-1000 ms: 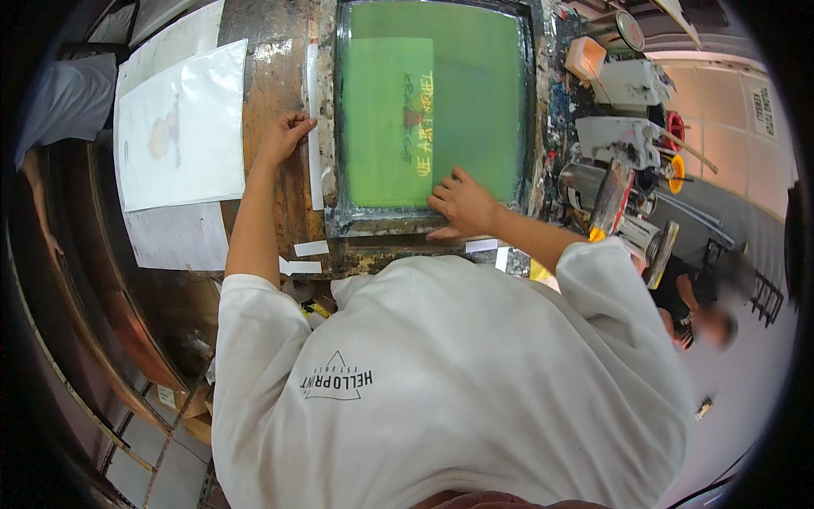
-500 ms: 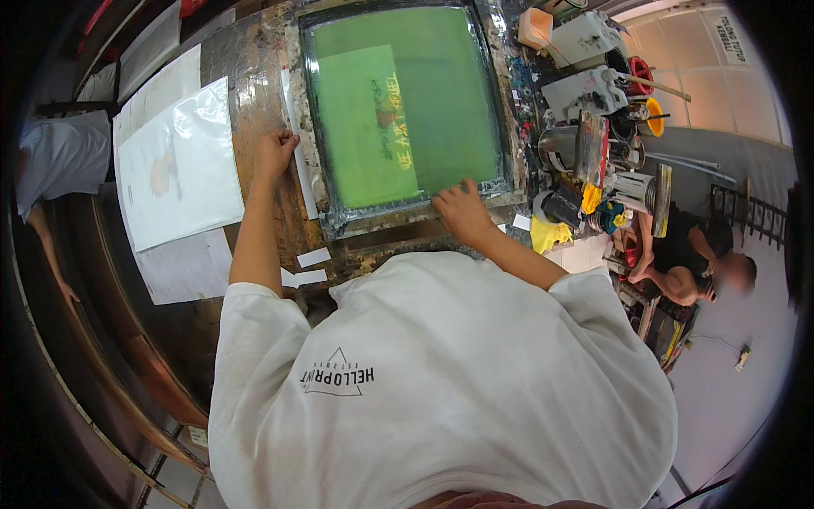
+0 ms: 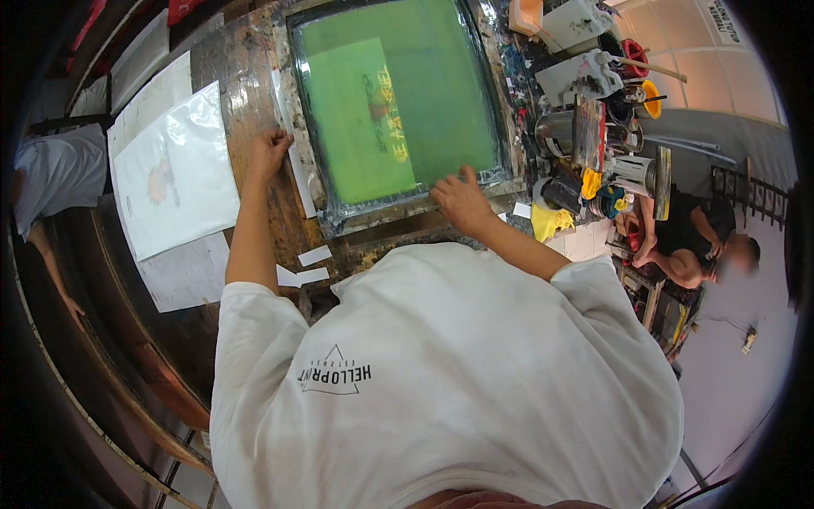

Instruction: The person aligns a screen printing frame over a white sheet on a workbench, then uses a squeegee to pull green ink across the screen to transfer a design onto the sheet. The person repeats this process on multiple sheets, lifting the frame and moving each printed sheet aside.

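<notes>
A screen-printing frame (image 3: 373, 222) with green mesh (image 3: 449, 93) lies on the table in front of me. Through the mesh show yellow lettering and a small dark and reddish figure; a paler rectangle fills its left part. Along the frame's left side runs a narrow white paper strip (image 3: 298, 174), perhaps the edge of a sheet beneath. My left hand (image 3: 271, 153) has its fingers closed at this strip's outer edge. At the frame's near right edge rests my right hand (image 3: 462, 202), fingers apart and holding nothing; its index finger reaches over the rim.
Left of the frame lies a clear plastic-covered sheet (image 3: 178, 170) over other papers. Small white paper pieces (image 3: 314, 255) lie near the table's front. Cans (image 3: 555, 136), jugs (image 3: 581, 83) and a yellow cloth (image 3: 551, 222) crowd the right. One person (image 3: 699, 237) sits right; another (image 3: 64, 165) stands left.
The whole view has shifted slightly, so the frame and table sit a little higher and further left. Both hands keep nearly the same places at the frame.
</notes>
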`<state>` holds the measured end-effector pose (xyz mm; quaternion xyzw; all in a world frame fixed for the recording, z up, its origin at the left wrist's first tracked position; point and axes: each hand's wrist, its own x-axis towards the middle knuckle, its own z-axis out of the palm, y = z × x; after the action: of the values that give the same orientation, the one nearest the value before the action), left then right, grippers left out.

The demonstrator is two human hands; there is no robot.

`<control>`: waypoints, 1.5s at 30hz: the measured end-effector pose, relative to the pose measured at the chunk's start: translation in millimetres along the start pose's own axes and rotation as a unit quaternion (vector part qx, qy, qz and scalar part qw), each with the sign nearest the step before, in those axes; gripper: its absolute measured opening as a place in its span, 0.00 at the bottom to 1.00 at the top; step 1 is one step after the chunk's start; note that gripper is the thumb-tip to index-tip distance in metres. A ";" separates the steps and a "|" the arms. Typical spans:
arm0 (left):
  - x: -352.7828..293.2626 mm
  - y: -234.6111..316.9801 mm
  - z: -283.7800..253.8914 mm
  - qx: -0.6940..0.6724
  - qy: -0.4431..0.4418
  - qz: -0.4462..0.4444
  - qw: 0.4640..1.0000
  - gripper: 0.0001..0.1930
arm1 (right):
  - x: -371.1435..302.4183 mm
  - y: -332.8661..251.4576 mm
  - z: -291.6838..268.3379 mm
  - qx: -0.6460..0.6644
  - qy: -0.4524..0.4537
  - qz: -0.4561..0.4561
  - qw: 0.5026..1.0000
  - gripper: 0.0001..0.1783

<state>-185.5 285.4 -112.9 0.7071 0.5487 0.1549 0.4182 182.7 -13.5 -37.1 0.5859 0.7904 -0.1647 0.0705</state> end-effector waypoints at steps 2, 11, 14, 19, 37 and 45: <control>1.0 -3.6 -1.4 -0.012 -0.006 0.004 1.000 0.13 | 0.0 -0.7 -2.6 0.001 0.001 -0.003 1.000 0.14; 4.8 -10.7 -1.6 -0.039 -0.025 -0.006 0.999 0.13 | -1.3 1.7 2.4 0.006 0.017 -0.009 1.000 0.15; 4.6 -14.5 -0.2 -0.055 -0.022 -0.004 0.998 0.12 | -0.8 1.1 -0.1 0.003 0.015 -0.011 1.000 0.15; 4.6 -16.2 0.3 -0.082 -0.021 0.005 0.996 0.11 | -1.1 1.8 0.3 0.008 0.011 -0.009 1.000 0.15; 3.4 -15.5 -0.8 -0.080 -0.035 0.003 0.996 0.10 | -3.1 0.5 -2.1 0.007 0.035 -0.012 0.999 0.12; 3.3 -15.5 -1.3 -0.102 -0.052 0.000 0.993 0.10 | -3.4 0.5 -3.9 0.012 0.043 -0.017 0.999 0.13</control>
<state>-195.2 289.7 -124.7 0.6678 0.5078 0.1734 0.5159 184.6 -15.1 -32.6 0.5793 0.8007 -0.1504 0.0262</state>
